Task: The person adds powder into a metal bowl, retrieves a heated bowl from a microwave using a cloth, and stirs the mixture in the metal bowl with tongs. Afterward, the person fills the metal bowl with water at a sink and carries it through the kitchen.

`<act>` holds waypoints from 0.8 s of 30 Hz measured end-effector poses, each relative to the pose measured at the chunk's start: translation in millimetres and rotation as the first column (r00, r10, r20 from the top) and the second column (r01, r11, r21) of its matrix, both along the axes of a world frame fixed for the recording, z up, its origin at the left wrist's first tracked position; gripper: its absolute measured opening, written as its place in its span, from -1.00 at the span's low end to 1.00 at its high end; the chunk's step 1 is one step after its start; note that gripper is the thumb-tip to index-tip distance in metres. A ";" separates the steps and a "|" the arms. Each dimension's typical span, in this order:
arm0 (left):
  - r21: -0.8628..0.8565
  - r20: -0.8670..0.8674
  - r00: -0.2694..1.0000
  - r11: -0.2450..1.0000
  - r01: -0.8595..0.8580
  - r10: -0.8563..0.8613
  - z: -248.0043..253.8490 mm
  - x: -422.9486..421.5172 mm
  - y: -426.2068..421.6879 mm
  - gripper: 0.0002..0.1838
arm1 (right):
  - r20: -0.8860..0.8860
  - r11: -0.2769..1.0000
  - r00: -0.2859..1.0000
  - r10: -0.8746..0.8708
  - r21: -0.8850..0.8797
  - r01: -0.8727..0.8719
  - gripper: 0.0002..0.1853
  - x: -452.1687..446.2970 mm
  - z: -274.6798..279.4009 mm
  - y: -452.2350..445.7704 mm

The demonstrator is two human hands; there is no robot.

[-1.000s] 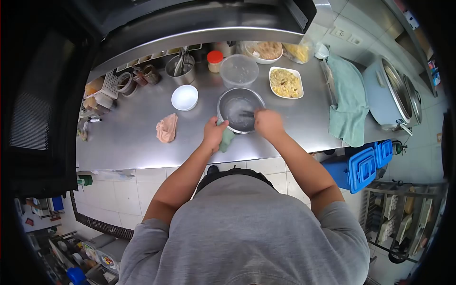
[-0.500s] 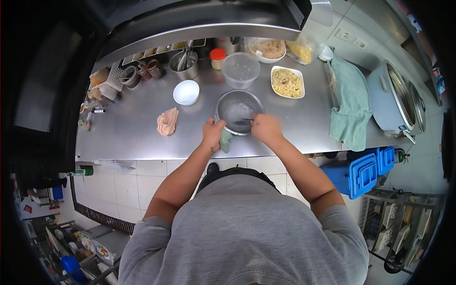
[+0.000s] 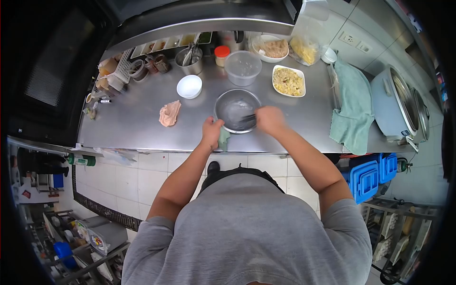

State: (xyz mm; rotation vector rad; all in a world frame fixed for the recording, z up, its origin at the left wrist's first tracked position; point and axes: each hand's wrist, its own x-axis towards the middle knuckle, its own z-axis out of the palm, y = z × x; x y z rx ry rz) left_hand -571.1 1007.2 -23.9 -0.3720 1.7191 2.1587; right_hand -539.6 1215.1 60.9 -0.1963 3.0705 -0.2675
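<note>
A metal mixing bowl (image 3: 236, 100) with some whitish wet residue inside sits near the front of the steel counter. My left hand (image 3: 211, 130) is closed at its near left rim, with a green cloth (image 3: 224, 138) hanging beneath the fingers against the bowl. My right hand (image 3: 269, 119), slightly blurred, grips a dark utensil (image 3: 247, 118) whose end reaches down into the bowl; its exact kind cannot be made out. Behind the bowl stands a clear plastic tub (image 3: 242, 69). A white bowl (image 3: 189, 87) and a crumpled pink cloth (image 3: 169, 114) lie to the left.
A square white dish of yellowish chopped food (image 3: 289, 81) stands right of the tub. Further back are a bowl of pale food (image 3: 274, 49), a red-lidded jar (image 3: 222, 55) and a metal pot of utensils (image 3: 189, 60). A green towel (image 3: 352, 107) hangs at right beside a large cooker (image 3: 390, 102).
My right hand and the utensil have shifted slightly to the right and up at the bowl's right side. My left hand stays at the rim. The camera view has tilted a little.
</note>
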 end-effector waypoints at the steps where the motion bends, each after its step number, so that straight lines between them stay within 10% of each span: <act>1: 0.000 -0.016 1.000 1.000 0.018 -0.018 -1.6 -0.2 0.4 -0.76 | -0.022 1.000 1.000 -0.022 -0.012 0.022 -0.87 -3.6 -0.9 3.8; 9: 0.089 0.064 0.998 0.996 -0.003 -0.003 -2.4 3.4 1.4 -0.78 | -0.092 0.980 0.976 -0.196 -0.042 0.193 -0.86 -2.7 44.2 -9.7; 21: 0.185 0.088 0.994 0.980 -0.078 0.063 2.9 33.6 -54.6 -0.78 | 0.188 0.936 0.981 0.035 -0.351 0.034 -0.80 -7.6 -10.3 -24.4; 24: 0.133 0.178 0.974 0.978 -0.163 0.138 11.5 49.3 -83.9 -0.44 | 0.512 0.623 0.840 -0.179 -0.601 0.500 -0.68 -20.8 -2.6 -33.9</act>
